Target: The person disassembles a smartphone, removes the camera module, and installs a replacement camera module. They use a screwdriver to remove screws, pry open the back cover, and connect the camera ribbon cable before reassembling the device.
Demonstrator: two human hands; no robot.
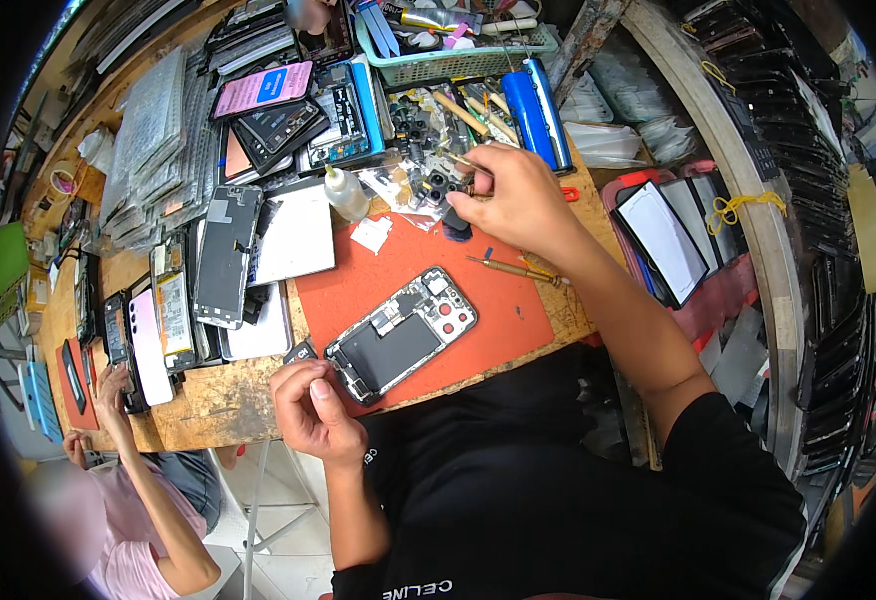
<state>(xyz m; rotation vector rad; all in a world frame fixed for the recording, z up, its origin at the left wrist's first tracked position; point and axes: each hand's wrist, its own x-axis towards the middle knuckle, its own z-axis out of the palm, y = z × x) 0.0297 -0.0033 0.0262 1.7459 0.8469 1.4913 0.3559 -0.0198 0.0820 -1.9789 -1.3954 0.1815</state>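
Observation:
An opened phone [403, 335], its back frame and inner parts showing, lies slanted on a red-orange mat [508, 335]. My left hand [318, 412] is beside its lower left end, fingers curled in with thumb against them; anything inside the grip is hidden. Farther off, my right hand [511, 197] pinches over a pile of small phone parts [438, 187]. A thin brass-coloured tool [455, 157] pokes out from its fingers; its full shape is hidden. A slim brass-coloured screwdriver [518, 269] rests on the mat below my right wrist.
Phone screens [228, 255] and a white dropper bottle [346, 195] stand left of the mat. At the back are a green basket [448, 66] of tools and a blue cylinder [533, 115]. A co-worker's hand [111, 400] is at the table's left edge.

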